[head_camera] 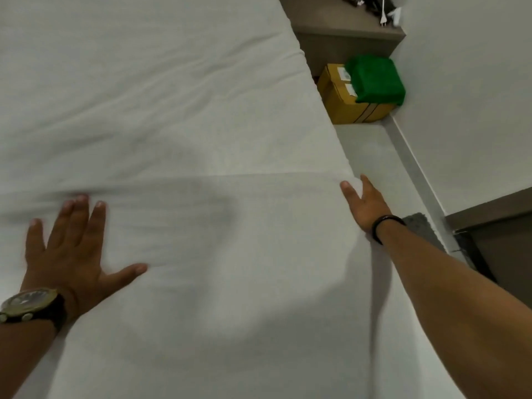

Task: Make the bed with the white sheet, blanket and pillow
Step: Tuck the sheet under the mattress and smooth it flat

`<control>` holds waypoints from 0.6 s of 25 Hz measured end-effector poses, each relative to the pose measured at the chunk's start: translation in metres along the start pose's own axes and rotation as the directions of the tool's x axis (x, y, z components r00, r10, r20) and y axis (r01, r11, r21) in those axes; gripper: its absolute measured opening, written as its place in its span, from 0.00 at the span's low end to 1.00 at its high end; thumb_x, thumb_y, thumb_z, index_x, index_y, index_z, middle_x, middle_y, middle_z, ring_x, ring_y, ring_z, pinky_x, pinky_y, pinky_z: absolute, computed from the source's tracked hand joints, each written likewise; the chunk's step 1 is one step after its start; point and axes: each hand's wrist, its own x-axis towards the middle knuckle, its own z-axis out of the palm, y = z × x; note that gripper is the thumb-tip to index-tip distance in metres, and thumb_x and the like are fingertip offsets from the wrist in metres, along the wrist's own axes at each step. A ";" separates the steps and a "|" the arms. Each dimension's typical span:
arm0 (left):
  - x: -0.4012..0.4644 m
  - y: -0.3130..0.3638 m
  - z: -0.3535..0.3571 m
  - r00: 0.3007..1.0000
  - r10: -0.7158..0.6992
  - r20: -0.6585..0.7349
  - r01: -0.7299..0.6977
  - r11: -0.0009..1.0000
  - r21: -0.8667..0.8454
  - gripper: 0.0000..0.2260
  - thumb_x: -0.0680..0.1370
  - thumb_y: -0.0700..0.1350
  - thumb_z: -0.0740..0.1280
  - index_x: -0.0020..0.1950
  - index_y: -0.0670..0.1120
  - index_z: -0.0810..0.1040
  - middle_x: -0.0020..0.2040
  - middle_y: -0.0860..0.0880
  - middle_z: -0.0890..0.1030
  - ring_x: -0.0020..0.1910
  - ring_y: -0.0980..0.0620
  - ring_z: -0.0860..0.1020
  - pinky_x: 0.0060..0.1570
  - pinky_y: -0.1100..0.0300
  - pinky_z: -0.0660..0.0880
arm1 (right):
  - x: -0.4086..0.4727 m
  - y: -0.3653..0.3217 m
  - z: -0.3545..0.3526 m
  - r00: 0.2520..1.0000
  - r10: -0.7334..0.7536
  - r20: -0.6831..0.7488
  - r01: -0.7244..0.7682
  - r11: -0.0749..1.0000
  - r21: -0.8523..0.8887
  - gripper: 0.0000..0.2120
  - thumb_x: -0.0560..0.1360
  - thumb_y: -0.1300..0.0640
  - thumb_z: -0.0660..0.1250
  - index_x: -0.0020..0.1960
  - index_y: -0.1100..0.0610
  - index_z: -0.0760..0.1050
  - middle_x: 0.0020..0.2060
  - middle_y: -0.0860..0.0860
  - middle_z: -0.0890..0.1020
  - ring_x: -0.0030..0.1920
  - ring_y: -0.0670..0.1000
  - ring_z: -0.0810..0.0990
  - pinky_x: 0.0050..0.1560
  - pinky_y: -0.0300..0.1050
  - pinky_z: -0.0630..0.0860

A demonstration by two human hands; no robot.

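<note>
Left hand (72, 249) lies flat on the sheet (187, 125), palm down, fingers fanned wide and thumb stuck out to the side, gripping nothing, just pressing on the cloth. Right at its fingertips a long crease runs across the bed, and the cloth past it ripples in soft folds away toward the far end. On that wrist sits a watch (28, 303) with a dark strap. Across the bed, the right hand (364, 203) rests on the bed's right edge, fingers open and straight, thumb on top of the sheet and the rest of the hand lying along the side where the cloth drops off; whether it pinches any cloth I cannot tell, the palm hides that. A black band (385, 226) circles that wrist. The sheet covers everything between the two hands, smooth on the near side of the crease, with a soft shadow in the middle. Beyond the right hand, down beside the bed, there is bare pale floor (374, 156), then a yellow box (345, 102) with a green bundle (377, 79) lying on it, tucked against a brown shelf (345, 30). On that shelf lie some dark small things and a white plug, too blurred to name. A white wall (475, 96) closes off the right side.
</note>
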 end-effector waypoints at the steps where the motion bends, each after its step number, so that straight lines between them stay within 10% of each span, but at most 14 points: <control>1: 0.000 0.001 0.003 1.000 -0.013 -0.010 0.013 1.000 0.004 0.55 0.64 0.83 0.46 0.81 0.52 0.37 0.82 0.49 0.43 0.78 0.59 0.31 0.77 0.34 0.47 | 0.008 0.005 0.002 1.000 0.014 -0.012 -0.013 0.998 0.059 0.56 0.60 0.16 0.45 0.79 0.47 0.47 0.79 0.52 0.55 0.78 0.55 0.54 0.76 0.59 0.53; 7: 0.000 0.011 -0.006 0.998 -0.041 0.045 0.037 0.996 0.086 0.58 0.62 0.83 0.39 0.82 0.46 0.39 0.83 0.46 0.41 0.79 0.55 0.34 0.73 0.50 0.25 | -0.015 -0.024 0.006 0.974 0.024 -0.225 -0.083 0.963 -0.256 0.46 0.73 0.27 0.40 0.79 0.56 0.40 0.79 0.59 0.45 0.78 0.58 0.42 0.73 0.70 0.43; 10: -0.002 0.010 -0.004 0.999 -0.027 0.031 0.023 0.994 0.105 0.56 0.64 0.81 0.44 0.81 0.47 0.38 0.83 0.46 0.40 0.81 0.49 0.38 0.75 0.45 0.30 | -0.117 -0.094 0.067 0.854 -0.360 -0.376 0.326 0.933 -0.154 0.37 0.76 0.38 0.57 0.78 0.58 0.56 0.77 0.63 0.57 0.77 0.63 0.51 0.71 0.72 0.48; 13: -0.001 0.010 -0.005 0.999 -0.010 0.036 0.006 0.993 0.117 0.55 0.65 0.81 0.44 0.81 0.48 0.37 0.83 0.46 0.38 0.81 0.48 0.38 0.76 0.42 0.33 | -0.272 -0.120 0.171 0.699 -0.707 -0.108 0.674 0.701 -0.233 0.33 0.75 0.35 0.58 0.74 0.53 0.66 0.75 0.60 0.64 0.76 0.62 0.59 0.70 0.72 0.55; 15: -0.008 0.002 -0.008 0.998 0.024 0.054 -0.030 0.994 0.107 0.54 0.67 0.81 0.43 0.82 0.47 0.38 0.83 0.47 0.39 0.81 0.48 0.38 0.76 0.43 0.34 | -0.298 -0.079 0.178 0.752 -0.657 -0.057 0.608 0.724 -0.326 0.35 0.75 0.32 0.56 0.74 0.54 0.67 0.75 0.59 0.64 0.76 0.63 0.60 0.71 0.68 0.56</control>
